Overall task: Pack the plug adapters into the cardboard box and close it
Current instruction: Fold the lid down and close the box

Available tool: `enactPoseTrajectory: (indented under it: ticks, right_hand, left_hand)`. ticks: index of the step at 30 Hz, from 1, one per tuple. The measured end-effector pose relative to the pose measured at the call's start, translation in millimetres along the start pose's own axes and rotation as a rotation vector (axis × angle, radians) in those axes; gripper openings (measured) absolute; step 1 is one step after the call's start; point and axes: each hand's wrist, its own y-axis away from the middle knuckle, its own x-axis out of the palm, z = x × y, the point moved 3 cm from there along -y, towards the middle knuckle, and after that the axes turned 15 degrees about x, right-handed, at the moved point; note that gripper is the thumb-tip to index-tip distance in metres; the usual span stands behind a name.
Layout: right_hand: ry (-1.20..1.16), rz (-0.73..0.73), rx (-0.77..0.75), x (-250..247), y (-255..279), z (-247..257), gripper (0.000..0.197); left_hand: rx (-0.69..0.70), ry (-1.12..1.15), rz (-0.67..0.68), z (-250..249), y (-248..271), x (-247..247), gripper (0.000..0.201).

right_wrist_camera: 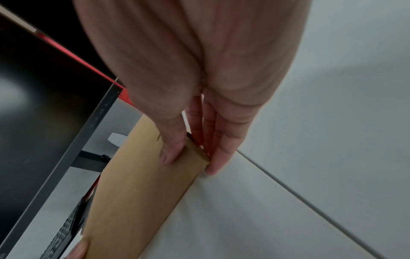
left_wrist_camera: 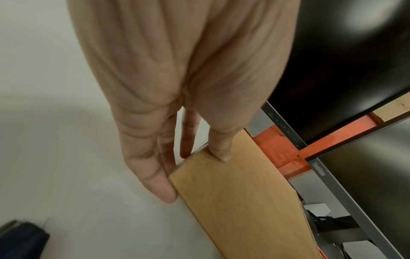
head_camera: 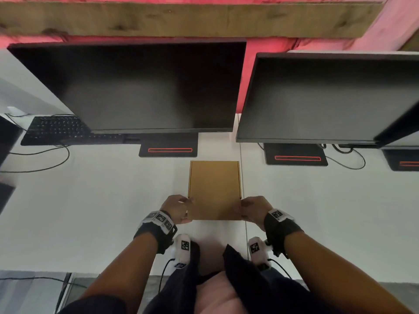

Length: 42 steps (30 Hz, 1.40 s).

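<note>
Cardboard box [head_camera: 214, 189] lies flat on the white table [head_camera: 102, 200], lid down, in front of the gap between the two monitors [head_camera: 140, 87]. Its long axis runs straight away from you; the near short edge faces your body.

Your left hand [head_camera: 176, 209] holds the near-left corner: thumb [left_wrist_camera: 218, 149] on the lid, fingers [left_wrist_camera: 155, 178] down the side wall. Your right hand [head_camera: 252, 210] mirrors it at the near-right corner, thumb [right_wrist_camera: 172, 149] on top, fingers [right_wrist_camera: 221, 150] against the side. So each grip is pinching the box, one per corner, equally near.

No plug adapters visible; whether they are inside cannot be told.

Judgement: the lid looks seated, so the task is at or near its end. Any remaining press should go down along the near edge, between your two hands.
</note>
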Motion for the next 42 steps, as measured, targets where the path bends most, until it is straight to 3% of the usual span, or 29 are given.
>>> enactPoseTrajectory:
  ticks: [4,8,12,20,22,24,26,29,31,34,38,42]
  right_hand:
    - [-0.114,0.018,0.007,0,-1,1,0.013]
    - [0.006,-0.091,-0.08,-2,-6,2,0.014]
    - [0.053,-0.136,-0.116,-7,-11,4,0.019]
    - [-0.038,-0.115,-0.134,-11,-14,6,0.025]
    - [-0.027,-0.118,-0.136,-13,-18,8,0.025]
    - [0.078,-0.178,-0.145,-16,-22,12,0.02]
    - [0.238,-0.288,-0.161,-20,-21,19,0.021]
    - [0.31,-0.355,-0.361,-21,-20,35,0.061]
    - [0.526,-0.357,-0.504,-20,-23,46,0.078]
    - [0.837,-0.365,-0.565,-21,-31,58,0.065]
    - [1.024,-0.528,-0.692,-20,-32,68,0.069]
    - [1.088,-0.527,-0.752,-19,-36,69,0.06]
  left_hand:
    - [0.029,0.008,0.02,-5,-7,-3,0.013]
    - [0.061,-0.027,0.052,-12,-15,-2,0.031]
    - [0.082,-0.074,0.073,-20,-16,3,0.015]
    - [0.11,-0.17,0.017,-18,-14,13,0.007]
    - [0.144,-0.309,0.014,-21,-15,10,0.012]
    - [0.205,-0.54,-0.012,-28,-15,7,0.029]
    - [0.299,-0.653,-0.054,-36,-15,8,0.06]
    - [0.468,-0.767,0.017,-48,-20,15,0.099]
    - [0.499,-0.854,0.105,-52,-26,21,0.1]
    - [0.559,-0.898,0.096,-62,-35,33,0.09]
    - [0.544,-0.846,0.038,-66,-45,40,0.079]
    - [0.539,-0.958,-0.004,-58,-43,44,0.082]
